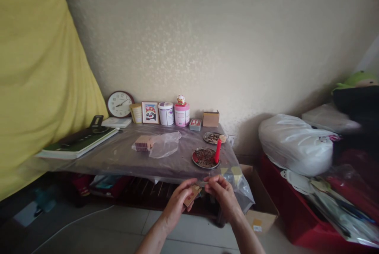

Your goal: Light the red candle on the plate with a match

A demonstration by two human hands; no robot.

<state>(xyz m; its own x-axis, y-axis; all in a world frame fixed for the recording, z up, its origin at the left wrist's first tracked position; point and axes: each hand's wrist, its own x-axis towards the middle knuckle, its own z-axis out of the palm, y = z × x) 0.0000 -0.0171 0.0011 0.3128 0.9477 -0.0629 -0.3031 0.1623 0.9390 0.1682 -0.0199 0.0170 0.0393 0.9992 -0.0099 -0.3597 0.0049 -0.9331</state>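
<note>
Low in the middle of the head view, my left hand [176,204] grips a small tan matchbox [192,195] with red marks on its face. The upper end of the box looks partly open, with pale stick ends showing. Just right of it, my right hand [222,193] is closed in a pinch; whatever sits between its fingertips is too small to make out. Beyond the hands, a red candle [218,151] stands slightly tilted on the right rim of a round metal plate [194,162] covered in dark bits.
Behind it lies a second plate [205,139] with pale sticks. A brown pack [143,143] in clear plastic rests mid-table. Along the wall stand a clock [120,104], a framed picture [151,112], tins and a small carton [211,118]. A cardboard box [263,210] sits right of the table.
</note>
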